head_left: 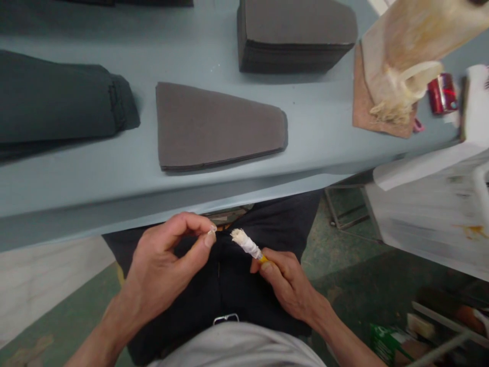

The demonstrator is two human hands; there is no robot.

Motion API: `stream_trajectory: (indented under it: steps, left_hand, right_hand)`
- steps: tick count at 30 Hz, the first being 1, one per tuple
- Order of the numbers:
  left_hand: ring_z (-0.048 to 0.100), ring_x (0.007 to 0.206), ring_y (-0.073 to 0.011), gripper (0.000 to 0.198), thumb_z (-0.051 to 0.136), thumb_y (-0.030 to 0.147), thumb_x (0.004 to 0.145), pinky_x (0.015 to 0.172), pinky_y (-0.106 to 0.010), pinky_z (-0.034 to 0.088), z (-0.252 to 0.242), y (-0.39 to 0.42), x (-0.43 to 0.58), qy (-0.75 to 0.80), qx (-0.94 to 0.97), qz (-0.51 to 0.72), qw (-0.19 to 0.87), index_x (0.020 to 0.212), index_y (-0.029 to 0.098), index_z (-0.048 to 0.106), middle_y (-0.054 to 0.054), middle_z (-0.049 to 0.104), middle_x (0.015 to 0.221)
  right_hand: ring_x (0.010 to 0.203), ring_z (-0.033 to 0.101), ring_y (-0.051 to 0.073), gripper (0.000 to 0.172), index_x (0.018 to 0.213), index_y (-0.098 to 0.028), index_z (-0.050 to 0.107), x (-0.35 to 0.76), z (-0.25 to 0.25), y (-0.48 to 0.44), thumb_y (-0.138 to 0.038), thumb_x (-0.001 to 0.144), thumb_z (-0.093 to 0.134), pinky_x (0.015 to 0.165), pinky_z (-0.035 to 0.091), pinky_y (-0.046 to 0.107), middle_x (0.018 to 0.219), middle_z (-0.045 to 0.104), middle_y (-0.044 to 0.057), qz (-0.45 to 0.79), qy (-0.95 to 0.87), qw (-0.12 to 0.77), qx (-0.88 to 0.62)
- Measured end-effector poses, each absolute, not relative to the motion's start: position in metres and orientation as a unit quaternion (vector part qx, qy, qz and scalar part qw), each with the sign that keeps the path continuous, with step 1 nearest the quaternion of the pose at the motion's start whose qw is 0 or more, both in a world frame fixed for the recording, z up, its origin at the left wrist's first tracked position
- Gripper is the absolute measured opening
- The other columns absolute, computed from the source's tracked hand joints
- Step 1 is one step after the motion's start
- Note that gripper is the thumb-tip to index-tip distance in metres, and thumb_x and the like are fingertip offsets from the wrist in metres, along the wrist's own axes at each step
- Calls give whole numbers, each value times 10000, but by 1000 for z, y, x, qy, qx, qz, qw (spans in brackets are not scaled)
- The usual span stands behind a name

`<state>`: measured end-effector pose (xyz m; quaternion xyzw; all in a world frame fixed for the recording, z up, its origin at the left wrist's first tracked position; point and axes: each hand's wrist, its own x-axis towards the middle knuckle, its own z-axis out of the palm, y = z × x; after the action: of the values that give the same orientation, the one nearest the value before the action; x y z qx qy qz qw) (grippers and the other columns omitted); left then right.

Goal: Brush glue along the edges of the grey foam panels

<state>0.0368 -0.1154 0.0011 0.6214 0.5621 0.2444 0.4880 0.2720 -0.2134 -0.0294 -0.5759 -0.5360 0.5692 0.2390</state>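
My right hand (286,278) grips a small brush (246,244) with a yellow handle, white wrapping and a pale glue-caked tip pointing up-left. My left hand (168,265) is just left of that tip, thumb and forefinger pinched together on a tiny whitish bit. Both hands are below the table edge, over my dark trousers. On the blue-grey table (114,183) lies a flat stack of grey wedge-shaped foam pieces (217,127), straight ahead of my hands.
A taller stack of grey foam pieces (294,35) stands at the back. Dark folded fabric (57,102) lies at left. At right are a glue-stained board (401,51), a brown pad, a red can (442,94) and a white stand (439,204).
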Motion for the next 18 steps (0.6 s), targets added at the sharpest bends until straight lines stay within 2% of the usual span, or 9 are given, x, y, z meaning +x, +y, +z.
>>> stream_trajectory:
  steps: [13, 18]
  left_hand:
    - [727, 701, -145, 93, 673, 260, 939, 681, -246, 564, 11, -109, 45, 493, 696, 246, 460, 909, 260, 760, 6, 794, 828]
    - [660, 665, -86, 89, 679, 215, 958, 676, -204, 514, 6, -110, 43, 463, 729, 240, 443, 998, 261, 742, 48, 726, 796]
  right_hand:
    - [547, 406, 109, 506, 910, -191, 707, 273, -36, -218, -465, 1153, 359, 609, 330, 286, 636, 456, -55, 593, -513, 257, -566]
    - [554, 428, 104, 487, 902, -187, 711, 273, -34, -214, -477, 1135, 397, 602, 336, 272, 649, 499, -47, 581, -523, 244, -574]
